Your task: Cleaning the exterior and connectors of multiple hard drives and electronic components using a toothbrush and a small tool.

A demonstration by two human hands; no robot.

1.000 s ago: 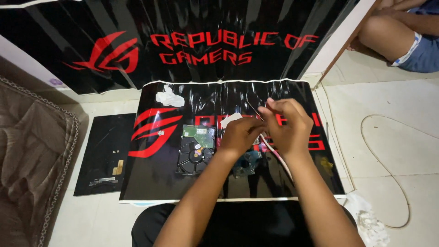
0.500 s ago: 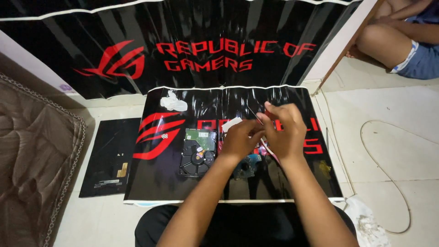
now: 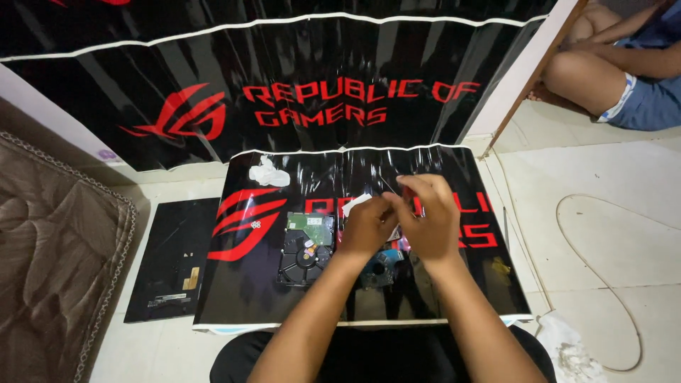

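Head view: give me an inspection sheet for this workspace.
Surface: glossy black sheet with red markings on pale tiled floor.
Job's things: left hand and right hand meet over the sheet, pinching something small; unclear what.
Clutter: bare hard drive with green circuit board, crumpled white tissue, black flat panel.
Grippers: nothing seen; bare hands only.
Cables: thin white cable looped on floor.
Surroundings: brown mattress; another person's legs.

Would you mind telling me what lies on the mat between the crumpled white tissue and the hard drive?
In the head view, only bare glossy mat separates the tissue from the hard drive; small white bits lie off to the left.
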